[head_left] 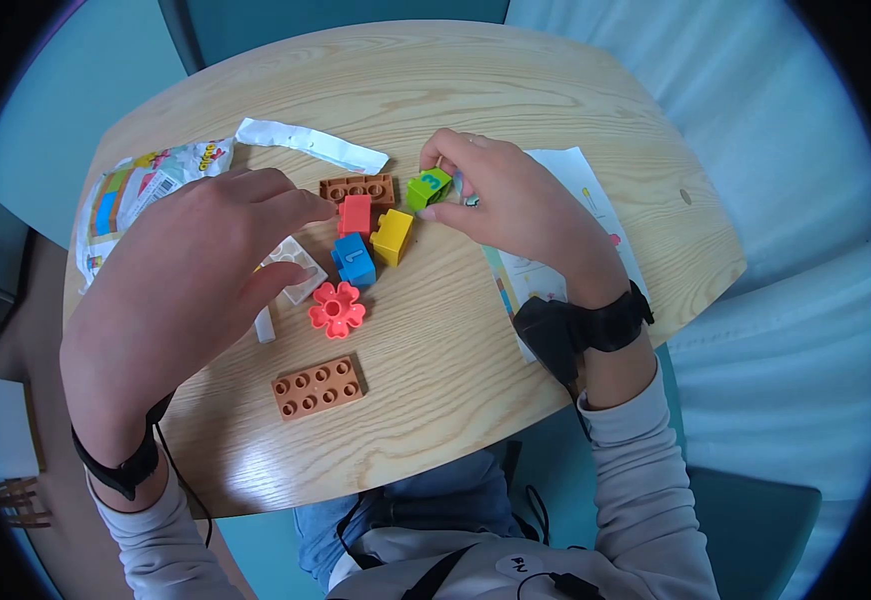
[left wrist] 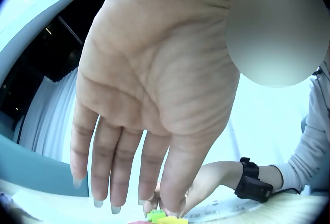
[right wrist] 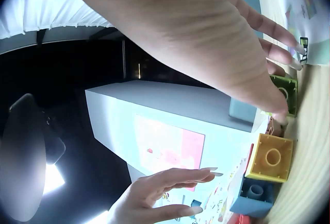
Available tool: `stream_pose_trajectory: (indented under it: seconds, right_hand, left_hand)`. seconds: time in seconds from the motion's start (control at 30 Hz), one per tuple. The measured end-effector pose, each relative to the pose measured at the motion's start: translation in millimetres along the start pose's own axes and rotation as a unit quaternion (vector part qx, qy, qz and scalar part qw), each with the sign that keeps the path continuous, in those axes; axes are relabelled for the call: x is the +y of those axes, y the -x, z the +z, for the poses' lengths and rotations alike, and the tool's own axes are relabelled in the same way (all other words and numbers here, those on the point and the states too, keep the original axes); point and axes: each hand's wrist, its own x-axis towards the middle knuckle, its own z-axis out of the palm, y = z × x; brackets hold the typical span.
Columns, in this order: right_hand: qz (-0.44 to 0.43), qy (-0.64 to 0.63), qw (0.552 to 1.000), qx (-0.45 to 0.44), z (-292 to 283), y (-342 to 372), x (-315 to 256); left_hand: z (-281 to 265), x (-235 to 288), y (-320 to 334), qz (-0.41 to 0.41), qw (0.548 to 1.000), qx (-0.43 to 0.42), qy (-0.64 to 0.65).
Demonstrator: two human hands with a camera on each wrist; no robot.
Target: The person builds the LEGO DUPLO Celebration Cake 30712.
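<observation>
My right hand pinches a small green toy brick marked with a 3, thumb on the near side and fingers behind. In the right wrist view that green brick is tipped so its hollow underside shows. My left hand hovers over the left of the table, fingers straight and holding nothing. Its fingertips reach toward a red brick. Beside that lie a yellow brick and a blue brick marked with a 1. A brown brick sits just behind the red one.
A pink flower piece and another brown brick lie nearer the front edge. A white piece is partly hidden by my left hand. Around these are a plastic package, a white strip and a printed sheet under my right forearm.
</observation>
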Motion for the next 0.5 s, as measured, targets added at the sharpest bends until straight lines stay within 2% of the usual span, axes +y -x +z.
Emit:
stream_pose_trajectory:
  seconds: [0.07, 0.13, 0.27, 0.37, 0.43, 0.5]
  right_hand:
    - [0.002, -0.002, 1.0, 0.001, 1, 1, -1]
    - [0.012, 0.007, 1.0, 0.007, 1, 0, -2]
    - [-0.007, -0.001, 0.999, 0.043, 1, 3, 7]
    - [0.022, -0.016, 0.999, 0.018, -12, 6, 14]
    - [-0.002, -0.081, 0.992, 0.098, -21, 6, 23]
    - [0.02, -0.103, 0.987, 0.124, -30, 10, 23]
  left_hand:
    - [3, -1, 0, -0.006, 1.0, -0.001, -0.004]
    - [7, -4, -3, 0.026, 0.999, 0.017, -0.015]
    - [14, 7, -14, 0.007, 1.0, 0.018, -0.004]
    - [27, 16, -31, 0.072, 0.993, 0.096, 0.002]
    - [39, 19, -41, 0.083, 0.99, 0.109, -0.022]
    - [51, 22, -50, 0.091, 0.987, 0.123, -0.049]
